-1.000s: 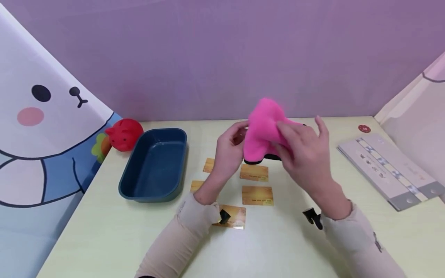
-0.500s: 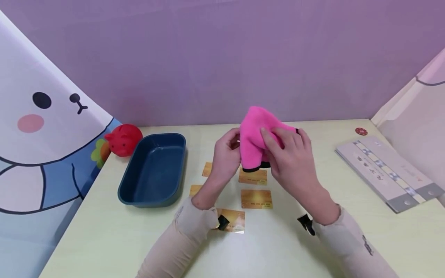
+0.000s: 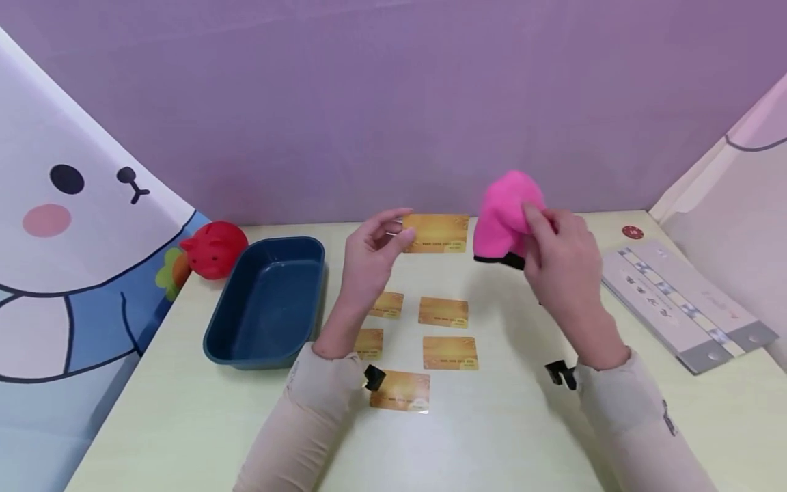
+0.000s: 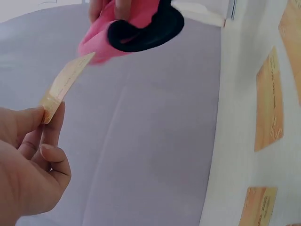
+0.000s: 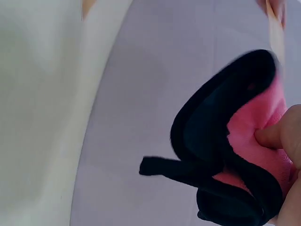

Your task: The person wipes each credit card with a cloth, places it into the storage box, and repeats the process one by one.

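A gold card (image 3: pixel 439 234) is raised above the table, pinched at its left end by the thumb and fingers of my left hand (image 3: pixel 371 260). In the left wrist view that card (image 4: pixel 66 84) appears nearly edge-on. My right hand (image 3: pixel 565 266) grips a bunched pink cloth (image 3: pixel 505 212) with black edging, held up just right of the card. A black strap (image 5: pixel 171 168) hangs off the cloth in the right wrist view, and its dark inner side (image 5: pixel 207 122) shows there. Several more gold cards (image 3: pixel 450 352) lie flat below the hands, some partly covered by my left wrist.
A dark blue tray (image 3: pixel 264 301) stands on the left of the table, with a red piggy bank (image 3: pixel 215 251) behind it. On the right lie a grey folder-like booklet (image 3: pixel 685 307) and a red chip (image 3: pixel 633 232). A purple backdrop (image 3: pixel 393 109) rises behind the table's far edge.
The hands were together at the pink cloth and have moved apart. The cloth has gone right with my right hand; my left hand has moved left, its card now in view.
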### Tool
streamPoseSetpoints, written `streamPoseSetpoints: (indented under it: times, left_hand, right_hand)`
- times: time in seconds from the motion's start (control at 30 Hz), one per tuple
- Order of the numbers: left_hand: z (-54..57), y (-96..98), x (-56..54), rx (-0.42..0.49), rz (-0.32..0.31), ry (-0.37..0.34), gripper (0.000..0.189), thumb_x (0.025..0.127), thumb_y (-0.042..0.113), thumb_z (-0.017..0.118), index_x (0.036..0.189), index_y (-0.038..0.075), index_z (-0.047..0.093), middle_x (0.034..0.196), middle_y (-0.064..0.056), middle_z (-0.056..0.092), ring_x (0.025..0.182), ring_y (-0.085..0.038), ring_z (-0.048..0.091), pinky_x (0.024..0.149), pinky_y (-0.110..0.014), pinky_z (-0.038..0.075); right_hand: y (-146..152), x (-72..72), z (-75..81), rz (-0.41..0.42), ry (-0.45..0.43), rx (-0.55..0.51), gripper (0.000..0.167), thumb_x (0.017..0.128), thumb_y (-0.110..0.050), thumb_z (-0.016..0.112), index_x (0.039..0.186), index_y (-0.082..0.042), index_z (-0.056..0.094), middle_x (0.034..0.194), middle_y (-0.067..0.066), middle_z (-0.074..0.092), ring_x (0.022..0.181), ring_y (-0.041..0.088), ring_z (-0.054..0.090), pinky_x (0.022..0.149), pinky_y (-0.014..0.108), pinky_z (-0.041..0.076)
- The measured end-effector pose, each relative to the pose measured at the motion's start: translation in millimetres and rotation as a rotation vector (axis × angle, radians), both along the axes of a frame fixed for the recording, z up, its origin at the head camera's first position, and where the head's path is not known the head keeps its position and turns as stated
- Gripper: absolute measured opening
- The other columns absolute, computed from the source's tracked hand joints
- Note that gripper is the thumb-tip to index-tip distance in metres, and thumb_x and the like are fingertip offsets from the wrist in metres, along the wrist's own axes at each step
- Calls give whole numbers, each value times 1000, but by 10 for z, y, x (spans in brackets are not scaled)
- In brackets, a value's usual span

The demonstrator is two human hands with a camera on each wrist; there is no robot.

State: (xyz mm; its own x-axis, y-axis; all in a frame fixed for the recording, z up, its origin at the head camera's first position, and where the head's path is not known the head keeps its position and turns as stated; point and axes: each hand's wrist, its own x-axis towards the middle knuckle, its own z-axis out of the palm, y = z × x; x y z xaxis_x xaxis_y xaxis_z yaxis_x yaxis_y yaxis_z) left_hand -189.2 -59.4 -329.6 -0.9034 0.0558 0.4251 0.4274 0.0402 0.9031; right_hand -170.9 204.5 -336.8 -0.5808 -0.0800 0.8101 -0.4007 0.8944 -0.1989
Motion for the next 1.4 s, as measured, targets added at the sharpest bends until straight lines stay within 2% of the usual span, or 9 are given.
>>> streamPoseSetpoints:
  times: [0.17,0.3,0.47,0.63,0.77,0.93,1.07,1.23,1.4]
  left_hand:
    - [-2,-19,-9,11,31,17,30,95,12,69,124,9,69,88,4,67,78,-11,63,68,-24,48]
    - [-62,64,-2,6,44,35,28,94,12,69,123,8,69,91,-10,69,74,-12,63,63,-22,45]
    - [-150,198,48,-54,35,61,26,96,13,68,121,8,68,95,-15,72,77,-15,66,64,-21,48]
    - [-209,274,124,-109,-13,107,22,96,0,61,118,-1,64,94,-17,68,80,-12,60,73,-22,50]
    - [-202,306,168,-84,-66,97,18,98,-3,56,115,-6,60,95,-21,64,83,-10,56,78,-22,49]
    - [-144,321,181,-95,-34,52,21,94,-4,61,115,-3,62,97,-20,65,82,-14,56,75,-23,49]
    - [-104,316,174,-121,-22,33,22,91,-7,61,112,-1,64,94,-17,66,77,-19,57,71,-24,49]
    - [-64,265,142,-98,-64,65,20,94,-5,61,114,-1,65,92,-18,68,75,-16,59,68,-24,50]
    - [-45,167,81,-62,-97,109,23,95,4,66,118,0,63,86,-12,62,70,-13,57,63,-22,46]
  right_hand:
    - [80,43,99,13,40,-103,39,94,-7,59,132,-7,64,107,28,63,98,45,57,82,58,45]
    - [-47,132,169,113,128,-108,38,93,-7,61,131,-6,66,105,29,64,98,45,58,84,56,48]
    - [-326,235,141,288,235,-31,33,94,-11,67,126,-4,68,101,28,67,89,44,62,79,54,53]
    - [-539,268,17,374,239,99,28,99,-17,60,123,-5,71,101,22,68,84,39,63,73,49,54]
    - [-588,272,-49,356,187,140,29,98,-16,62,125,-9,69,103,18,66,86,37,63,74,48,55]
    - [-556,262,-45,324,136,109,36,88,-10,73,125,-11,69,105,17,65,86,37,61,73,48,54]
    - [-514,239,-34,296,134,88,40,84,-7,77,123,-11,70,104,18,66,85,37,61,71,49,54]
    - [-444,204,-11,263,131,75,38,84,-4,75,121,-11,71,101,20,67,83,39,61,67,50,53]
    - [-291,156,31,163,79,97,30,92,-7,65,122,-10,71,103,24,67,84,42,61,66,51,53]
